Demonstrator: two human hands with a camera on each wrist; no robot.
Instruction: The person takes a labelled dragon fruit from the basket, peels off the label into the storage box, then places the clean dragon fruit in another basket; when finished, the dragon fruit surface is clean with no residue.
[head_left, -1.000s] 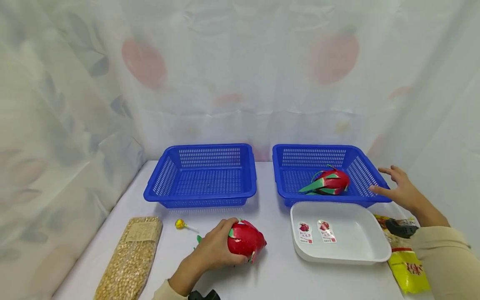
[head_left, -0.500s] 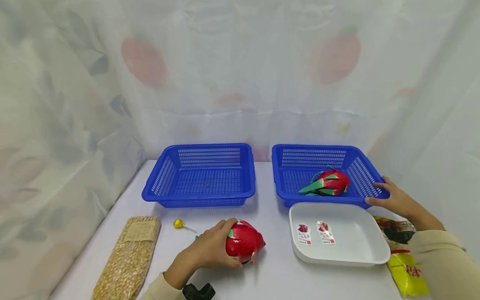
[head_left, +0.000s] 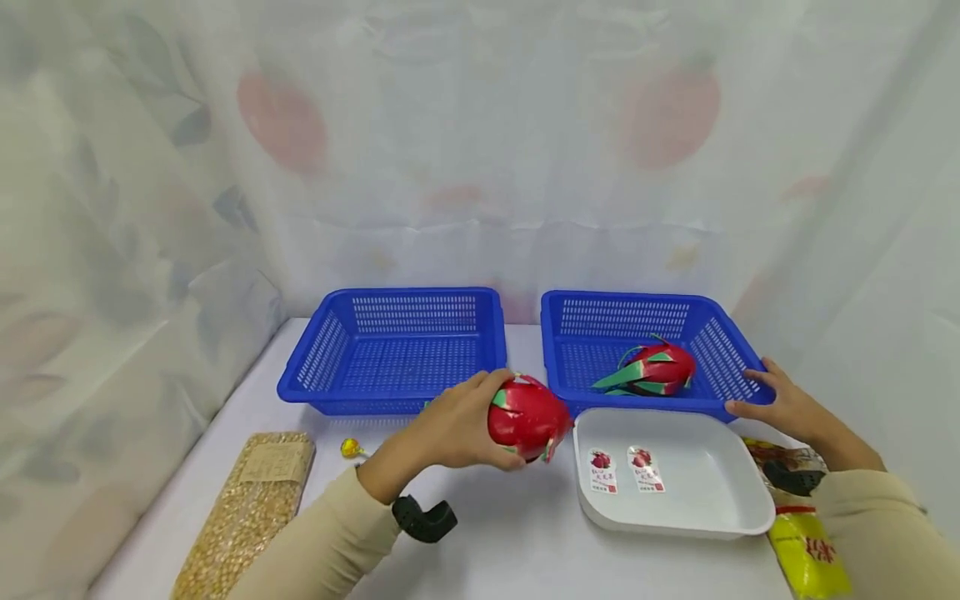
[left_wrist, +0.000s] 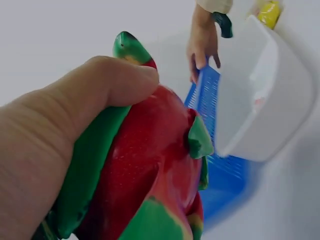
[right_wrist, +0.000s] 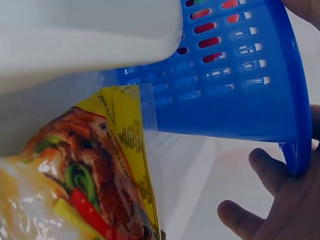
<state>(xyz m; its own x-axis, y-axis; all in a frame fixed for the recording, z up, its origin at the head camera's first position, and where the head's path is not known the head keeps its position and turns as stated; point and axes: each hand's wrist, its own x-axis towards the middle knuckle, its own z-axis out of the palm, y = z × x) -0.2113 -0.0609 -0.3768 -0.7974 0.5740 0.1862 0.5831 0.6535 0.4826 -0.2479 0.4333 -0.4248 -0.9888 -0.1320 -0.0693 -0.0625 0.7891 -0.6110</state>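
My left hand (head_left: pixel 468 421) grips a red dragon fruit (head_left: pixel 531 419) with green scales, held above the table between the two blue baskets. In the left wrist view, the thumb (left_wrist: pixel 115 80) lies across the top of the fruit (left_wrist: pixel 155 130). My right hand (head_left: pixel 783 408) holds the near right corner of the right blue basket (head_left: pixel 551 358), thumb in front and fingers at the side rim. In the right wrist view, some fingers (right_wrist: pixel 272 172) spread beside the basket wall (right_wrist: pixel 230 115). A second dragon fruit (head_left: pixel 663 369) lies inside that basket.
The left blue basket (head_left: pixel 491 333) stands at the back left. A white tray (head_left: pixel 705 483) with two dragon fruit stickers sits before the right basket. Yellow food packets (head_left: pixel 810 554) lie beside it. A bag of grains (head_left: pixel 251 508) and a lollipop (head_left: pixel 351 448) lie left.
My left hand has lifted the dragon fruit off the table and moved it up and to the right. The right hand has come down onto the right basket's corner.
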